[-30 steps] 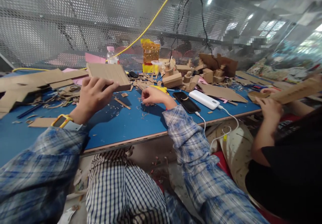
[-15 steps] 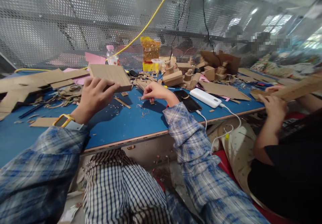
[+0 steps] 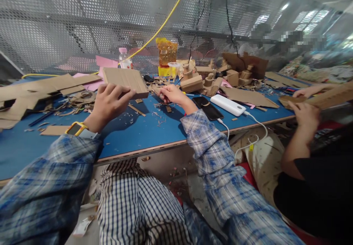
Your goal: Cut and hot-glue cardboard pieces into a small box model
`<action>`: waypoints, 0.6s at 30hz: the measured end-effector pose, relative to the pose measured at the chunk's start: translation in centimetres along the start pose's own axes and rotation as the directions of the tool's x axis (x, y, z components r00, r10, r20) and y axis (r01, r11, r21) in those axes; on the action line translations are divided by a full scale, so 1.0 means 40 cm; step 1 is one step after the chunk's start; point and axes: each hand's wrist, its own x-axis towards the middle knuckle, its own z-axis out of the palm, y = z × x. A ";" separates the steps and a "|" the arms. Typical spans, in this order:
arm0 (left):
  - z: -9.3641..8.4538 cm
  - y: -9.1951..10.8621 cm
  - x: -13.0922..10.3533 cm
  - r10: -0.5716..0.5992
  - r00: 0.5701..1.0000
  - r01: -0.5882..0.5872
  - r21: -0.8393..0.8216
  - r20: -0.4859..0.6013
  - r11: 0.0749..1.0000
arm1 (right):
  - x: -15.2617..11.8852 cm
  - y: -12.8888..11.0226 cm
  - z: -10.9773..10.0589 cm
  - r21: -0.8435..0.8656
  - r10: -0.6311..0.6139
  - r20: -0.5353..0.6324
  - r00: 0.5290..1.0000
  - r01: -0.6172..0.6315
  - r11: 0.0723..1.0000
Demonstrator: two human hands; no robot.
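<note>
Head view: the left hand (image 3: pixel 110 101) grips a shallow cardboard box (image 3: pixel 125 79) while the right hand (image 3: pixel 175 94) works at the cardboard scraps (image 3: pixel 156 89)

From where I'm standing, the box looks lifted at its near side over the blue surface (image 3: pixel 143 131), the left fingers bent over its near left edge. The right fingers are bunched close together beside the scraps; whether anything thin is pinched between them, I can't tell. I'd keep the left hold firm but light, since such cardboard probably dents easily, and use the right fingertips alone, one scrap at a time. I'd also mind the right sleeve (image 3: pixel 204 131), close to the phone (image 3: pixel 208 110).

Against half a second ago, the right hand has gone slightly farther over the surface. A small brown scrap (image 3: pixel 168 109) that was just under its fingers now lies in plain sight, apart from them. The left hand's hold looks the same.
</note>
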 end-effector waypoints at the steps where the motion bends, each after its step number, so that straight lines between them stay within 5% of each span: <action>1: 0.001 0.000 -0.001 -0.008 1.000 0.008 0.011 0.009 1.000 | -0.002 -0.001 -0.001 0.016 0.029 -0.003 1.000 -0.029 0.999; 18: 0.014 0.001 -0.004 0.103 0.993 -0.098 0.090 -0.049 0.991 | -0.017 -0.005 0.013 0.189 0.192 0.016 0.981 -0.191 0.963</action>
